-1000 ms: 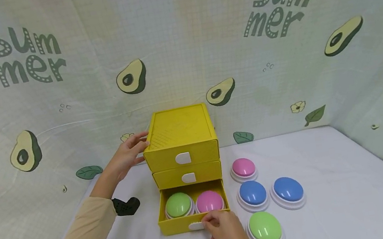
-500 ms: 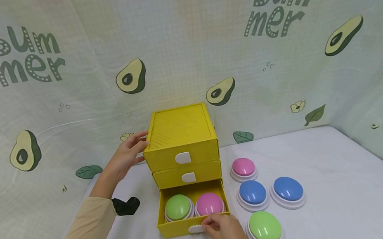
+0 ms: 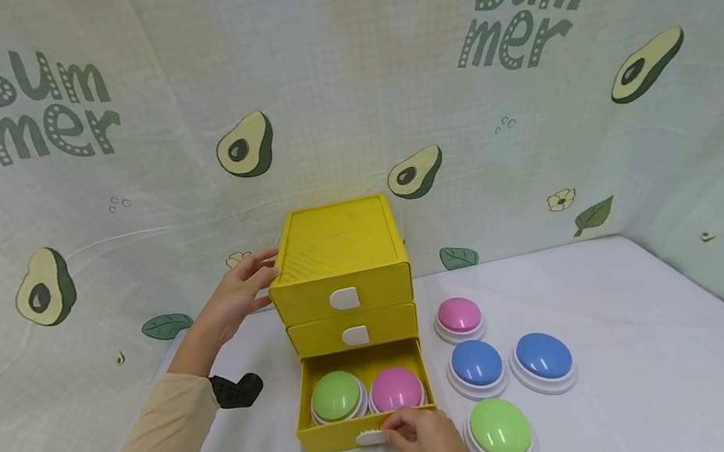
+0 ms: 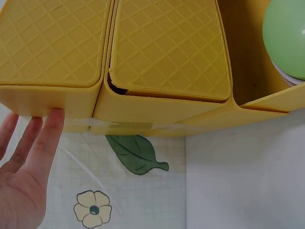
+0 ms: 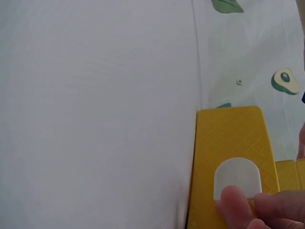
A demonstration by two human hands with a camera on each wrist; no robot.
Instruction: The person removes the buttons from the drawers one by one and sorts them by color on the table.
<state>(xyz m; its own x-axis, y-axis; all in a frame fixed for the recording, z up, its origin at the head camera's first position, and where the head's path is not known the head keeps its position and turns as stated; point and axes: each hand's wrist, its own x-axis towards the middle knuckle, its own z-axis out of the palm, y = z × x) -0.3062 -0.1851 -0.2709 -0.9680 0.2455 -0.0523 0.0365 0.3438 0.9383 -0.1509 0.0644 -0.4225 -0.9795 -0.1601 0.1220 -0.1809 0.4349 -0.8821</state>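
White tabletop (image 3: 647, 362): right hand (image 3: 430, 440) pinches drawer (image 3: 327, 440) tab (image 3: 369, 437), green and pink domes (image 3: 335, 395) (image 3: 396, 389) inside; straight-fingered left hand (image 3: 238, 297) touches cabinet (image 3: 342, 237).

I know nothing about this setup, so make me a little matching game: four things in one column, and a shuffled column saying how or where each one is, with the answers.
Things
1. Left hand
2. Top drawer
3. Right hand
4. Bottom drawer

States
A. Pinching a white handle
B. Pulled open, holding a green dome and a pink dome
C. Closed
D. Touching the yellow unit at its side

Pairs: 1-D, 2-C, 3-A, 4-B
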